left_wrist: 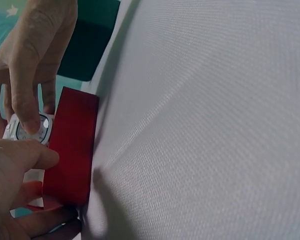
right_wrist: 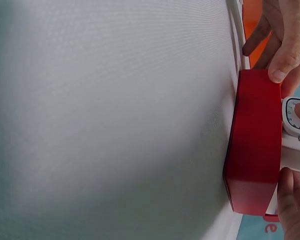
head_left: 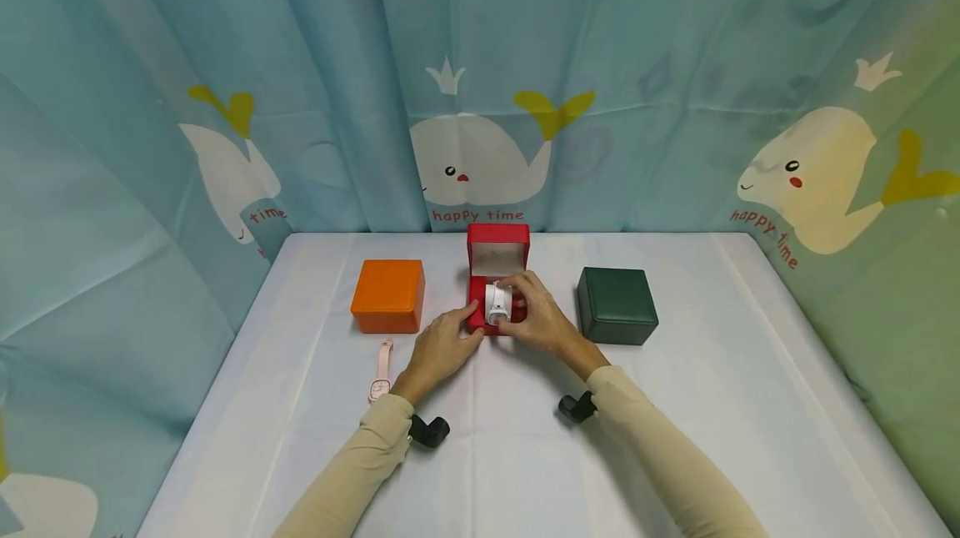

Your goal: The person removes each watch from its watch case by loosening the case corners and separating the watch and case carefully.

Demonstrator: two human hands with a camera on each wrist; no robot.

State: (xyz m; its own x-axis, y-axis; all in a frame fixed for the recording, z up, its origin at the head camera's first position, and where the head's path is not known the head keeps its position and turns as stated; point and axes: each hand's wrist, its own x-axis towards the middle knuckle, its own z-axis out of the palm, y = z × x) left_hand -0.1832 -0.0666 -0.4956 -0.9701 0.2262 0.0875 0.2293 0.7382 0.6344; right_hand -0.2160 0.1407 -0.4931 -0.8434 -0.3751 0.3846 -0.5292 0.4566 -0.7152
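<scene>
A red watch box [head_left: 498, 233] stands with its lid raised at the back middle of the table. In it is a white wristwatch [head_left: 498, 313], its strap looped. My right hand [head_left: 542, 319] grips this watch; the thumb lies on the dial [left_wrist: 38, 131] in the left wrist view, with fingers behind the strap. At the box's front left corner, my left hand [head_left: 441, 348] holds the box, thumb on the rim and fingers along the side, as the right wrist view shows. Much of the box's inside is hidden by the watch and my fingers.
To the left stands a closed orange box [head_left: 387, 296], with a pink wristwatch [head_left: 382, 363] lying in front of it beside my left wrist. A closed dark green box [head_left: 617, 304] stands to the right. Behind the white table [head_left: 525, 455] hangs a blue whale-print curtain [head_left: 637, 46].
</scene>
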